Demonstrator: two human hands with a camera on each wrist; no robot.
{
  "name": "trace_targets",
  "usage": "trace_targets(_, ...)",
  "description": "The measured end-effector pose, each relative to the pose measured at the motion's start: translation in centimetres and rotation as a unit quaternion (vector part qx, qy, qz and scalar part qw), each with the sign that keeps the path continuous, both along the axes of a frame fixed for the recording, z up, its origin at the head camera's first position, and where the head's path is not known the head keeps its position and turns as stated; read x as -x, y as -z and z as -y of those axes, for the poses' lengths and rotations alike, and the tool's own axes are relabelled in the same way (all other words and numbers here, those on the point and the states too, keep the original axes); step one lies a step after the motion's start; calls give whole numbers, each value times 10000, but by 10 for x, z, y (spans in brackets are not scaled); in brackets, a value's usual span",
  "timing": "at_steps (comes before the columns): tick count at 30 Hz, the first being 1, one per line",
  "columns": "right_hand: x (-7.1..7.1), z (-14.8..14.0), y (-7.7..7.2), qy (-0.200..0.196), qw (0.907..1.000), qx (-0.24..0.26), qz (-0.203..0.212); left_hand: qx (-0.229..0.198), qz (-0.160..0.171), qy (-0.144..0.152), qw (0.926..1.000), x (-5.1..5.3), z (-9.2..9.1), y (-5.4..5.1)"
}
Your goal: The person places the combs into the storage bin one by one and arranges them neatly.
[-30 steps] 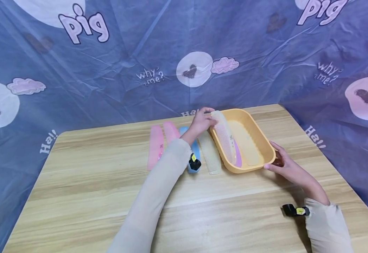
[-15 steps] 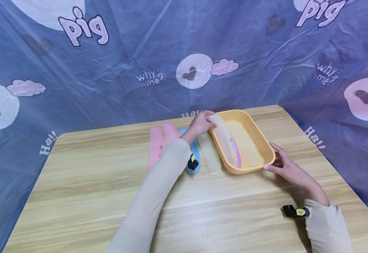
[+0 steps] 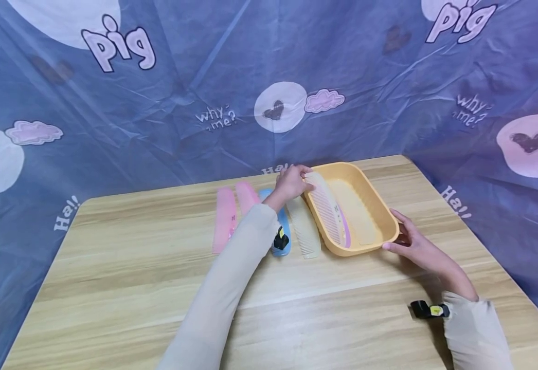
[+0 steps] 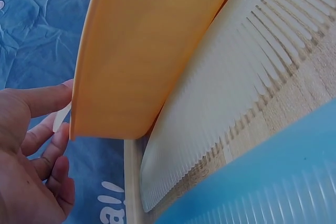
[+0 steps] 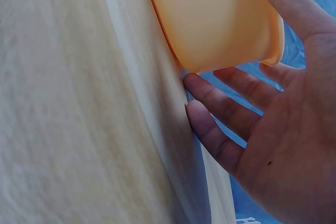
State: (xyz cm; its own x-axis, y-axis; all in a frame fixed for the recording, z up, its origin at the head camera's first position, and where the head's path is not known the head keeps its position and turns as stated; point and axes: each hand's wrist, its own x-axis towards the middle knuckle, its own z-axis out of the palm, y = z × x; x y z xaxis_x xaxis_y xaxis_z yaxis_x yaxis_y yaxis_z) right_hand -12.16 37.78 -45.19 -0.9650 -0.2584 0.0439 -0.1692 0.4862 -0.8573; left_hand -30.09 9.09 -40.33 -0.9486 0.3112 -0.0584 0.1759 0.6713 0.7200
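Note:
My left hand [image 3: 291, 184] pinches the top end of a pale cream comb [image 3: 323, 203] at the left rim of a yellow plastic basket [image 3: 380, 203]. The comb slants down into the basket, over a purple comb [image 3: 347, 237] that shows only as a strip. Another cream comb [image 3: 360, 221] lies flat on the basket floor. In the left wrist view, a sliver of the held comb [image 4: 62, 117] shows between thumb and fingers, by the basket wall [image 4: 142, 51]. My right hand [image 3: 419, 250] holds the basket's near right corner, thumb and fingers on either side.
Left of the basket, a cream comb [image 3: 305, 231], a blue comb [image 3: 285, 246] and two pink combs, one outermost [image 3: 225, 218] and one nearer [image 3: 247, 195], lie on the wooden table [image 3: 125, 267]. My left forearm partly covers them. A blue printed curtain [image 3: 167, 128] hangs behind.
The left hand, with the cream comb, has shifted slightly down in the head view, settling the comb a little lower in the basket. The right hand keeps its place at the corner.

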Motion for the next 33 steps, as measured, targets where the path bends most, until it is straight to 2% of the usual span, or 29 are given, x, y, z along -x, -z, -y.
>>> trace_targets(6, 0, 1, 1, -18, 10000, -10, 31, 382, -187, -21, 9991, -1, 2, 2)
trace_targets(11, 0, 2, 0, 2, 10000, -26, 53, 390, -292, 13, 9988, 1, 4, 4)
trace_targets(17, 0, 2, 1, -18, 10000, -42, 79, 133, -111, 73, 9998, 6, 7, 7)
trace_targets(22, 0, 0, -1, -32, 9999, -42, 97, -174, -180, 3, 9997, 10, 10, 8)
trace_targets(28, 1, -1, -1, -21, 10000, -63, 57, -483, -89, 68, 9988, 8, 13, 5)
trace_targets(33, 0, -2, 1, -39, 10000, -50, 0, -565, -25, 169, 9983, 7, 18, 4)
